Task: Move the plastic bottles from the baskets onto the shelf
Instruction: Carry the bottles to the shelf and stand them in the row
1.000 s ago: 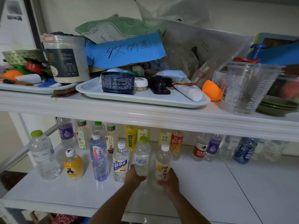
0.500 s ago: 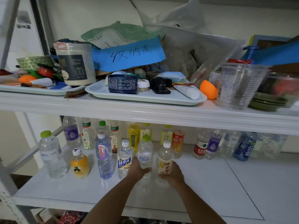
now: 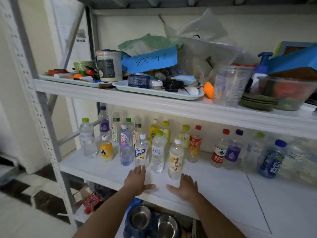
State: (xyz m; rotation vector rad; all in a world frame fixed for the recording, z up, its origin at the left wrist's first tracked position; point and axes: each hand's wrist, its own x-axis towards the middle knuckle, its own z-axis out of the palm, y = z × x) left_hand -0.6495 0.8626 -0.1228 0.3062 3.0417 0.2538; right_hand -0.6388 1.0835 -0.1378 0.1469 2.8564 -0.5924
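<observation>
Both hands are open and empty. The left hand (image 3: 137,179) and right hand (image 3: 186,188) lie flat, fingers spread, at the front of the shelf (image 3: 223,194), close before the nearest bottles (image 3: 194,146). These stand upright in rows, a green-capped bottle (image 3: 157,152) and a white-capped bottle (image 3: 175,158) foremost. They look light, thin-walled and easily toppled — best gripped round the labelled middle. I can read "Ganten" on a bluish bottle (image 3: 125,143) and 脉动 on a blue bottle (image 3: 272,162) — no baskets in sight.
</observation>
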